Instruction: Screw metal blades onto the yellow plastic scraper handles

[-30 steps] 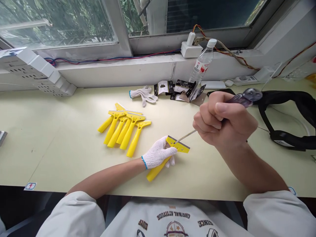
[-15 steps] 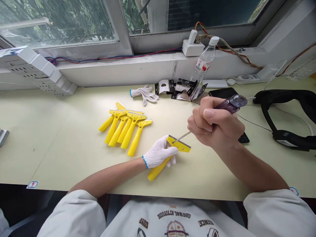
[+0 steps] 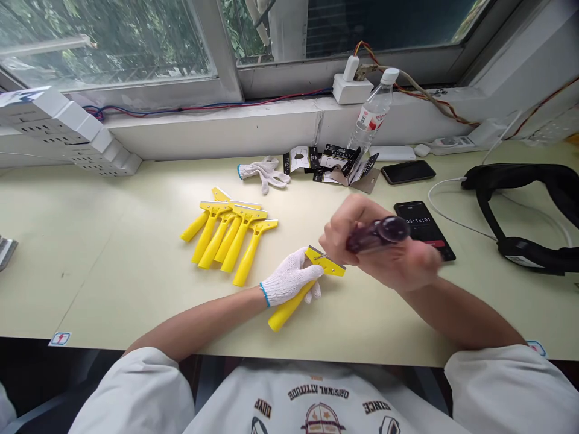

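Observation:
In a white knit glove with a blue cuff, my left hand grips a yellow scraper just below its blade head. The scraper tilts, its handle pointing down and left toward the table edge. My bare right hand, partly blurred, is closed around a screwdriver with a dark purple handle; the thumb sticks out to the right. The thin shaft runs left to the scraper's head, and its tip is at a screw there. Left of my hands lies a group of several yellow scrapers, some overlapping.
Behind lie a spare white glove and black-and-white cardboard packaging. A water bottle stands near the sill. To the right are a dark phone, a phone showing a timer and a black headset. White boxes are stacked far left.
My right hand has shifted left and down, closer to the scraper, and turned with the screwdriver; its thumb has swung away from the handle. The timer phone is now uncovered. My left hand barely moved.

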